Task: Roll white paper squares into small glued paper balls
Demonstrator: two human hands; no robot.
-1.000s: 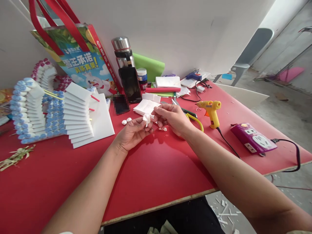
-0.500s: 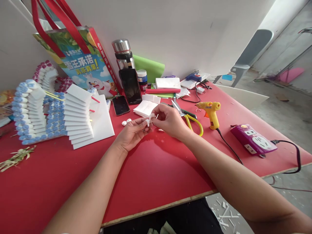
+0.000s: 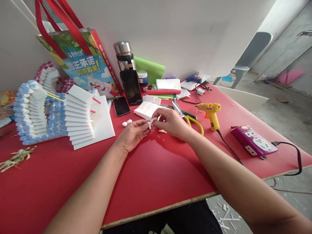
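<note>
A small twisted piece of white paper (image 3: 151,122) is pinched between my two hands above the red table (image 3: 146,182). The fingers of my left hand (image 3: 133,133) are closed on its lower left part. From the other side, my right hand (image 3: 169,121) grips its upper end with thumb and forefinger. Just left of my left fingertips lie two small white balls (image 3: 127,123). Behind my hands is a stack of white tissue sheets (image 3: 147,110). A white scrap (image 3: 162,131) lies under my right hand. Yellow-handled scissors (image 3: 195,124) lie beside my right hand.
To the right are a yellow glue gun (image 3: 210,113) and a purple power strip (image 3: 253,140). Two phones, one a black phone (image 3: 131,87), and a steel flask (image 3: 123,53) stand behind. A layered white-and-blue paper model (image 3: 55,113) and a shopping bag (image 3: 83,65) occupy the left.
The white paper between my fingers looks more tightly twisted, and my right hand has shifted slightly. The camera view has tilted a little, while the table's objects stay in place.
</note>
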